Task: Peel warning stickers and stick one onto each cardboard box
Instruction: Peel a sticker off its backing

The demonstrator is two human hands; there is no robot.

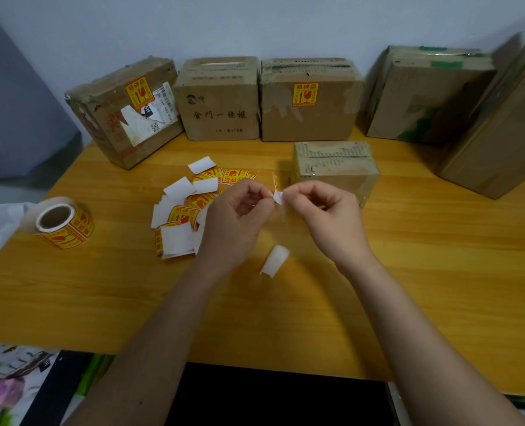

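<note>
Pale wall behind, a yellow wood desk (408, 272) below it, with cardboard boxes (221, 99) lined up along the back edge and one smaller box (336, 170) set nearer. Two of the back boxes already carry a yellow warning label; the others show none on the faces in view.

Between the two hands a single sticker (277, 192) is held up off the desk, just in front of the smaller box. It is thin paper, near weightless, floppy and tacky on one side, so it looks best handled by a corner only, with the glue kept off the skin. The left hand (233, 219) pinches one edge in a narrow fingertip grip; the right hand (325, 216) pinches the white backing the same way. A pile of cut stickers (187, 210), a curled backing scrap (275, 261) and the sticker roll (61, 222) lie on the desk.
</note>
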